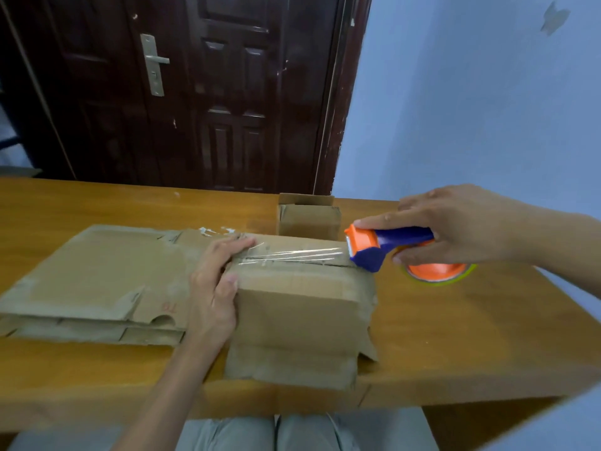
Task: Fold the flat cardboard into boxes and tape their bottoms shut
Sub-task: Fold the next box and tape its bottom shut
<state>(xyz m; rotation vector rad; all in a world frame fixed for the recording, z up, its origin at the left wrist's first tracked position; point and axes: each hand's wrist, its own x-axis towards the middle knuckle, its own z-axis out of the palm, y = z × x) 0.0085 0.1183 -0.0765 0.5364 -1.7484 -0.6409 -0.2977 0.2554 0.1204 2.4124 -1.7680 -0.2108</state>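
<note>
A folded cardboard box (pixel 292 317) stands upside down near the table's front edge, its bottom flaps facing up. A strip of clear tape (pixel 292 255) runs along the seam between the flaps. My left hand (pixel 214 288) presses on the box's left end, fingers over the start of the tape and thumb against the side. My right hand (pixel 461 226) grips a blue and orange tape dispenser (pixel 383 245), whose orange head sits at the right end of the seam. A pile of flat cardboard (pixel 94 281) lies to the left of the box.
A second small cardboard box (pixel 309 219) stands open at the table's far edge, behind the taped one. The wooden table (pixel 455 336) runs wide to both sides. Behind it are a dark wooden door (pixel 195 92) and a pale blue wall (pixel 471 92). My knees show below the table's front edge.
</note>
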